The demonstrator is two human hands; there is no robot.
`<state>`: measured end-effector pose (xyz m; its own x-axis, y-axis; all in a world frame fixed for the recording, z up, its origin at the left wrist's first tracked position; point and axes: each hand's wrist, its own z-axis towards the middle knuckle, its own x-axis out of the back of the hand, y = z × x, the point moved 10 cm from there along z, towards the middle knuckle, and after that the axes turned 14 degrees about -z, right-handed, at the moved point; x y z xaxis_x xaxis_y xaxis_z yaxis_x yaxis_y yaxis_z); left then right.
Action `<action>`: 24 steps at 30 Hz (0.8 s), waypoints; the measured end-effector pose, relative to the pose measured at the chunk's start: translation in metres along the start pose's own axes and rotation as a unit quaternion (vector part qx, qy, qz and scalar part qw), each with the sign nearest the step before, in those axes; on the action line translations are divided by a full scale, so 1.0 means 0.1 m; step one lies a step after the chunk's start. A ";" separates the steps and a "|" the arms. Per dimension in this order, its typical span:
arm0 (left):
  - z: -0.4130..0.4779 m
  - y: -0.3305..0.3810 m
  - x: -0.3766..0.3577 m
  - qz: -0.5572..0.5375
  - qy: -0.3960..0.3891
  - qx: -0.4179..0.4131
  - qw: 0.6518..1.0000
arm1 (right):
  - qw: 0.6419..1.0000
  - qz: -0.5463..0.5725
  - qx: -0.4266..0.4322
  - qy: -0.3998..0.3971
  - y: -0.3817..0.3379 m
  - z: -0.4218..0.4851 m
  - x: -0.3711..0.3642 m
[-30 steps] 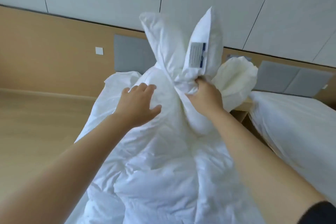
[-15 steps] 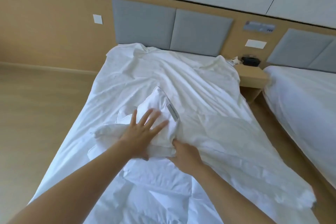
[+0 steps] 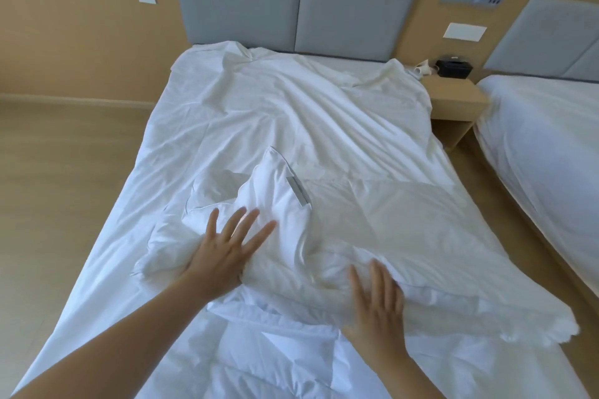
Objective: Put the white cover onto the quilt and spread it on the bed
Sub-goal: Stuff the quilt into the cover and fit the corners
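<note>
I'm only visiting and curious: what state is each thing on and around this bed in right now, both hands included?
Left hand: open, fingers spread, pressing on the quilt.
Right hand: open, fingers straight, flat on white fabric; blurred.
Puffy white quilt with grey label: bunched up, labelled corner exposed.
Thin white cover: spread along the bed, wrinkled.
Wooden bedside table: upright, holding a black box.

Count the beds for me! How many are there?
2. One bed fills the middle, under the rumpled white cover. The second bed is at the right edge, past the wooden nightstand, only partly in view. More could be out of frame.
</note>
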<state>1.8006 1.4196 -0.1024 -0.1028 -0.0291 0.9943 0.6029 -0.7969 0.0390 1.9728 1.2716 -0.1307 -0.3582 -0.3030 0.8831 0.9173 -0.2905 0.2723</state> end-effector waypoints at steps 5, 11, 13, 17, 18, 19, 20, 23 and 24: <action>0.40 0.36 -0.01 0.065 -0.006 -0.163 0.985 | 0.998 -0.012 -0.063 0.024 0.25 0.35 -0.12; 1.44 -0.19 0.18 0.103 -0.046 0.011 0.994 | 0.996 -0.031 -0.080 0.034 0.57 1.66 -0.10; 1.62 -0.35 0.37 0.079 -0.022 0.103 0.991 | 0.993 -0.041 -0.113 0.002 0.71 2.16 -0.01; 1.57 -0.33 0.38 -0.007 -0.007 0.164 0.986 | 0.996 0.007 -0.081 -0.032 0.56 2.67 0.09; 1.47 -0.35 0.30 -0.026 -0.017 0.180 0.983 | 0.997 0.026 -0.077 -0.004 0.49 2.64 0.15; 1.34 -0.38 0.18 -0.049 -0.028 0.194 0.979 | 0.996 0.049 -0.076 -0.002 0.43 2.55 0.11; 1.19 -0.41 0.05 -0.070 -0.038 0.209 0.975 | 0.994 0.075 -0.075 -0.004 0.37 2.39 0.01; 0.56 -0.44 -0.45 -0.125 -0.104 0.263 0.951 | 0.987 0.129 -0.056 -0.080 0.13 1.57 -0.41; 0.30 -0.42 -0.64 -0.138 -0.134 0.282 0.940 | 0.982 0.138 -0.044 -0.122 0.02 1.20 -0.56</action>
<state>1.8058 1.4735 -0.1644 -0.1590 0.3458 0.9247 0.9135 -0.3037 0.2706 2.0159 1.3970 -0.1336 -0.0353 -0.1570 0.9870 0.9514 -0.3077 -0.0149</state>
